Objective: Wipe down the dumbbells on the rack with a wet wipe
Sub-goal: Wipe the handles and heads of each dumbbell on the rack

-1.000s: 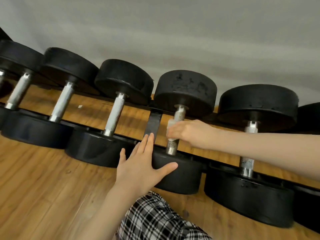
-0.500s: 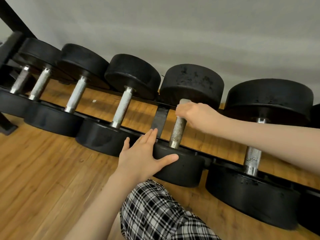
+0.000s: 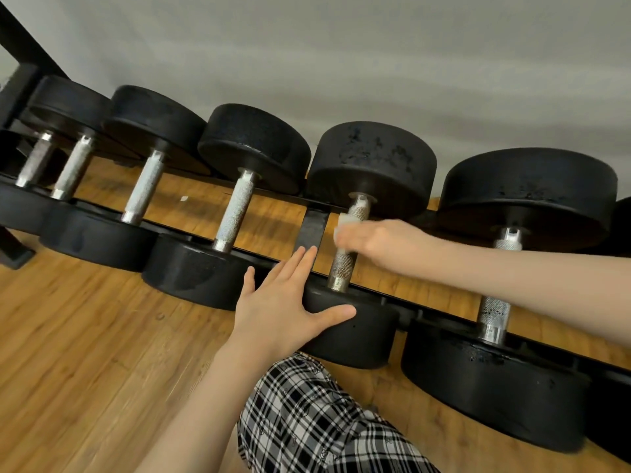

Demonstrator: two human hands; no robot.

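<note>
Here the right hand (image 3: 374, 242) grips a white wet wipe (image 3: 344, 223) around the metal handle (image 3: 348, 247) of one dumbbell on the rack (image 3: 312, 230). The left hand (image 3: 283, 303) lies flat, fingers straight, on that dumbbell's near black end (image 3: 355, 331).

— What do you see under you, apart from the job itself?
— You're over a wooden plank floor (image 3: 85, 353), warm orange-brown, with its grain running across.
— And behind?
— A plain grey wall (image 3: 375, 63) fills the upper part of your view.
— Anything near you?
— Your black-and-white plaid shorts (image 3: 324, 425) show at the bottom edge. A small white scrap (image 3: 184, 199) lies on the floor further back.
</note>
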